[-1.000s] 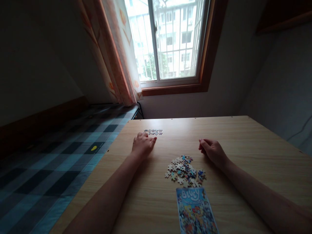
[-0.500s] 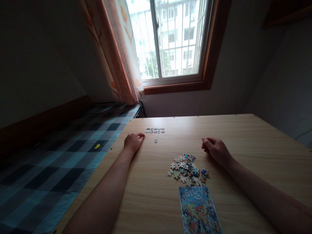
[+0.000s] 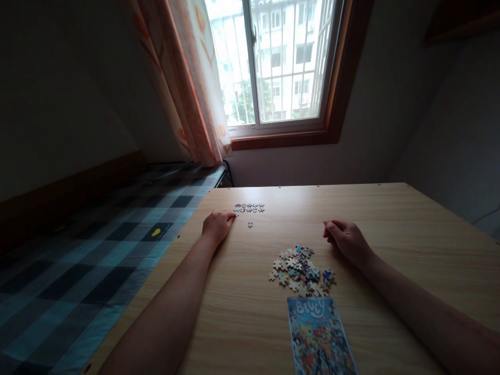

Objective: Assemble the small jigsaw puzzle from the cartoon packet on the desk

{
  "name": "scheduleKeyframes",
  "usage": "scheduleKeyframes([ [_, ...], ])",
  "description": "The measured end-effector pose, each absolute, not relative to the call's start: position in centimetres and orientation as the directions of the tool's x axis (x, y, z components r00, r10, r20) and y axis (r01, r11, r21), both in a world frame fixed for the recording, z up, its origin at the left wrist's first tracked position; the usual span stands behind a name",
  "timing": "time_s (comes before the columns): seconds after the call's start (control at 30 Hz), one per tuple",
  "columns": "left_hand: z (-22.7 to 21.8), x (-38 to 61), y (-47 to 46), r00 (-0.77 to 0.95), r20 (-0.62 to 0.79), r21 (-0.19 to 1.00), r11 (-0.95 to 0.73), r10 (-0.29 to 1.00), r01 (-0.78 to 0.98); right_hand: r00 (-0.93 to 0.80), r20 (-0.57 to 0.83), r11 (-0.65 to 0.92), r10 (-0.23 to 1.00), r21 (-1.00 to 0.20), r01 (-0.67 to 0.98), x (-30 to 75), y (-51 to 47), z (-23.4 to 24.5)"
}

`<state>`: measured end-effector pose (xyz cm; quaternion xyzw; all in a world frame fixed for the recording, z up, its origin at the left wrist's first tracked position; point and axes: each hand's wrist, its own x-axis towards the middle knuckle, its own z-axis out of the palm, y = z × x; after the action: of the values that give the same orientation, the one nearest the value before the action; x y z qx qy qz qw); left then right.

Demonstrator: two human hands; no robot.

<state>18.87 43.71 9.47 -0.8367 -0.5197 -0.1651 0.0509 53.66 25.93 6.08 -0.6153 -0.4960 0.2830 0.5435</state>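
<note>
My left hand rests on the table's far left part, its fingers pinched on a small puzzle piece. Just beyond the fingertips, several puzzle pieces lie in two short rows. A single loose piece sits nearer to me, right of the left hand. My right hand lies on the table at the right, fingers curled closed; whether anything is inside is hidden. Between my forearms is a heap of mixed puzzle pieces, some face down. Below the heap lies a colourful picture card marked "Bluey".
The pale wooden table reaches to the wall below a barred window. Left of it stands a bed with a checked cover. A flowered curtain hangs beside the window.
My left hand has shifted slightly right, bringing the pinched piece closer to the rows' lower left end. My right hand stays where it was.
</note>
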Motion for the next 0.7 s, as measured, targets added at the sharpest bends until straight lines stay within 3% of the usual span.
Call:
scheduleKeyframes([
  [0.23,9.35,18.50,43.91,0.284,0.360,0.171,-0.362,0.889,0.917,0.331,0.204,0.091,0.921,-0.941,0.327,53.82,25.96,5.98],
  [0.7,9.22,19.08,43.78,0.373,0.347,0.112,-0.433,0.861,0.894,0.317,0.207,0.093,0.925,-0.935,0.341,54.00,26.04,5.71],
])
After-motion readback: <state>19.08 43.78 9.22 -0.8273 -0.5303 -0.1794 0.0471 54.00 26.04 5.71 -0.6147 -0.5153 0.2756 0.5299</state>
